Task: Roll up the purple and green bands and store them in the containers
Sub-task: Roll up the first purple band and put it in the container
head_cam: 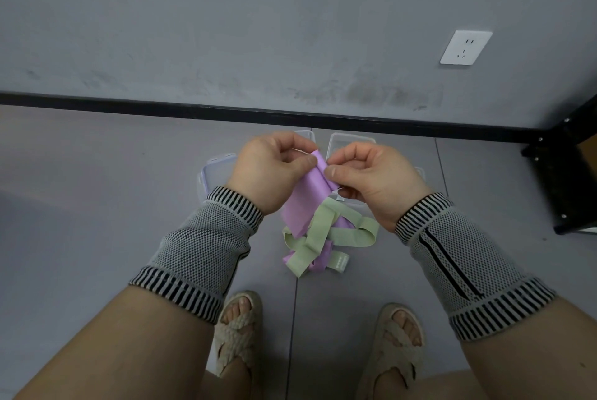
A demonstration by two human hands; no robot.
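This looks like a plain indoor room, though whether home, office or studio cannot be told. It has a grey tiled floor (97, 206) and a grey painted wall (226, 28), scuffed near its base, with a black skirting strip (161, 107) between them. A white wall socket (465, 47) sits low on the wall, and a black metal frame (562, 173) with bolts stands in the right corner.

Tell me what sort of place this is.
Probably an indoor room, plain and sparsely furnished, perhaps a workroom. A grey painted wall with a black skirting strip, a white wall socket, and a smooth grey floor point that way.
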